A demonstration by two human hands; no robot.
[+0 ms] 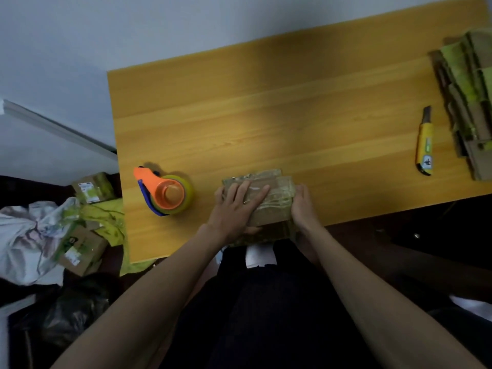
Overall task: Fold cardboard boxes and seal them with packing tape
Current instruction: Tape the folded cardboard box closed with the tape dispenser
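Observation:
A small brown cardboard box point(274, 201) with shiny clear tape over its top sits at the near edge of the wooden table point(266, 115). My left hand point(237, 206) lies flat on the box top, fingers straight and spread. Against the box's right side rests my right hand point(303, 203), fingers extended along that wall. An orange and yellow tape dispenser point(165, 193) with a blue handle stands to the left of the box, apart from both hands.
A yellow utility knife point(425, 145) lies at the table's right. A stack of flattened cardboard point(468, 102) sits at the far right edge. Left of the table, on the floor, are taped boxes point(93, 187), crumpled plastic point(29, 235) and a black bag point(69, 318).

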